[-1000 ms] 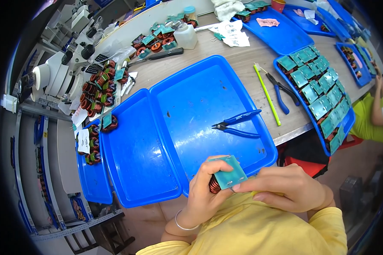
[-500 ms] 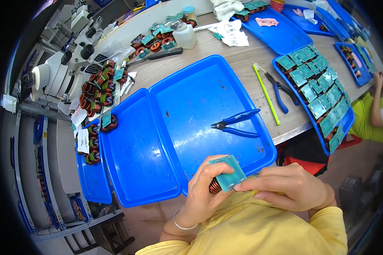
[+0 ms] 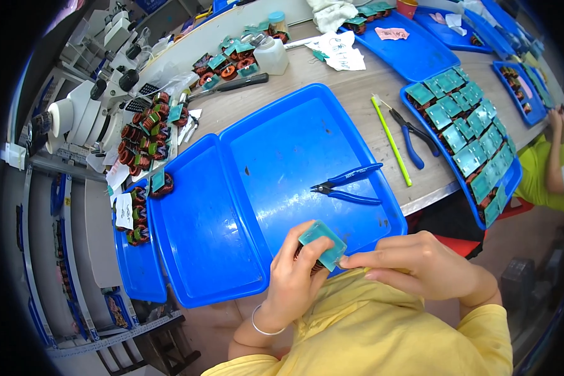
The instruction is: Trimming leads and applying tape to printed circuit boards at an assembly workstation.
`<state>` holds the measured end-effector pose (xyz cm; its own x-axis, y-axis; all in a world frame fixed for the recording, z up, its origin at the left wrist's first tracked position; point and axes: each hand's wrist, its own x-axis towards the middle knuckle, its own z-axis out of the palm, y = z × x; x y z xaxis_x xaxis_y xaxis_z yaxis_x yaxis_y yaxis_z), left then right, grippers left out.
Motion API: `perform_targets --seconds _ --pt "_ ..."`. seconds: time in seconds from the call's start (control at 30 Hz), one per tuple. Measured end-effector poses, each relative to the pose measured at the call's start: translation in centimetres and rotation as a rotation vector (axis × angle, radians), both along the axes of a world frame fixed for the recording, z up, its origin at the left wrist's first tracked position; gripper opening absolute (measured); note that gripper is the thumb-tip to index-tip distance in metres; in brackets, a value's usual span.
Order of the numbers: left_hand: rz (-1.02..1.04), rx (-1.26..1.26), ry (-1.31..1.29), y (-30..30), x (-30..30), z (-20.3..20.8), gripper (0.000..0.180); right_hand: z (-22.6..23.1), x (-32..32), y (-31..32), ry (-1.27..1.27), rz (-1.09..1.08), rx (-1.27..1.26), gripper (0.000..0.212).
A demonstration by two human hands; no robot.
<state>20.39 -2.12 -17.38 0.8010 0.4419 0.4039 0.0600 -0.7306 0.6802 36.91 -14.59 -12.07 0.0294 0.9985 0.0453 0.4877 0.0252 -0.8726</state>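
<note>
Fingers (image 3: 302, 254) of both hands pinch a teal square board (image 3: 323, 243) above the blue tray (image 3: 282, 150).

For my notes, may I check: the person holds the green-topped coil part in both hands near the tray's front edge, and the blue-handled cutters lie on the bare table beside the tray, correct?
Not quite. In the head view the blue-handled cutters lie inside the big blue tray, not on the bare table. The rest holds: the left hand and right hand hold the green-topped coil part near the tray's front edge.
</note>
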Motion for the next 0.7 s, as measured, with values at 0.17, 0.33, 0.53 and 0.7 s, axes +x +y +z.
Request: perform_targets --seconds 0.17,0.33,0.53,0.7 --pt "0.070 -0.351 -0.115 -0.9 -0.1 -0.7 0.040 -0.4 -0.7 0.1 0.052 -0.054 0.117 0.031" --pt "-0.055 -0.778 -0.166 -1.1 -0.7 -0.4 0.036 -1.1 0.1 1.1 0.061 -0.291 0.217 0.034" --pt "-0.163 -1.221 -0.189 -1.7 0.2 0.5 0.032 -6.2 0.0 3.6 -0.272 -0.267 0.031 0.034" --pt "-0.084 -1.194 -0.169 -2.7 2.7 1.4 0.056 -5.7 0.9 3.3 -0.093 -0.308 0.284 0.040"
